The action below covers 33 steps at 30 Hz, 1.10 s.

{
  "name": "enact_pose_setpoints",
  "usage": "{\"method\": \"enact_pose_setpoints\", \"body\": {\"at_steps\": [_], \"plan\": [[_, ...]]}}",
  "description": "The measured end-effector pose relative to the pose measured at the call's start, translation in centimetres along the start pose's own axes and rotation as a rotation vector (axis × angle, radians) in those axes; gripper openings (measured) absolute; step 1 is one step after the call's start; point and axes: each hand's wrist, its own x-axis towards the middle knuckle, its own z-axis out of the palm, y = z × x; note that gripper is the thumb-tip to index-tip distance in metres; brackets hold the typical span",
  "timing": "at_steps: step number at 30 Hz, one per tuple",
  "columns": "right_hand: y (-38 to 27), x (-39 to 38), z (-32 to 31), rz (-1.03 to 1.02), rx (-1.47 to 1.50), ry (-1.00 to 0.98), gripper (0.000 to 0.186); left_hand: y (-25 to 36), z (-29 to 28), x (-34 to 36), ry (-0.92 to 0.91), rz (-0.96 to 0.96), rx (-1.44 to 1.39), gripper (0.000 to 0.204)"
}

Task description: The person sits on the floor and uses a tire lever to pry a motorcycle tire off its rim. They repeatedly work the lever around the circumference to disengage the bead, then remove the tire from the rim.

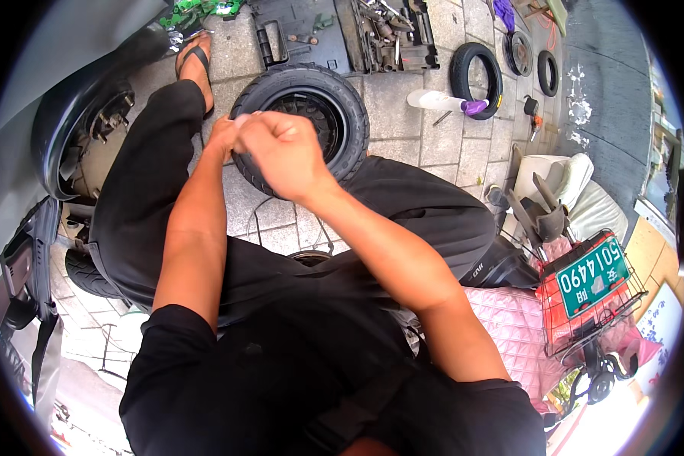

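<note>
A black tyre on a wheel rim (349, 156) lies flat on the paving between my legs. My right hand (287, 152) is raised over its left part, fingers curled closed; whatever they grip, if anything, is hidden. Close against it, above the tyre's left edge, is my left hand (222, 138). Its fingers look bent inward and partly disappear behind the right hand, so I cannot make out what is in them. A dark cord (255, 220) lies on the paving on the near side of the tyre.
An open toolbox (395, 38) with metal tools sits beyond the tyre, beside a dark case (300, 30). To the right are a loose tyre (456, 76), a white bottle (433, 99) and an orange-black tool (536, 118). A vehicle's wheel hub (114, 118) is at left.
</note>
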Motion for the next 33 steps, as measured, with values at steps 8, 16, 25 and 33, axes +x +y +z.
{"method": "enact_pose_setpoints", "body": {"at_steps": [8,16,25,33], "plan": [[-1.8,-1.2,-3.2,0.127,-0.222,0.123,0.038,4.3,4.0,-5.7,0.103,0.124,0.287,0.066],[3.3,-5.5,-11.2,0.076,0.034,0.450,0.034,5.1,8.0,-8.3,0.254,0.117,0.638,0.075],[2.0,-4.7,-8.8,0.049,0.067,0.198,0.038,6.4,7.9,-7.5,0.276,0.110,0.738,0.089],[0.3,-2.8,-4.8,0.000,0.264,0.161,0.033,4.3,6.3,-4.1,0.186,0.109,0.525,0.087]]}}
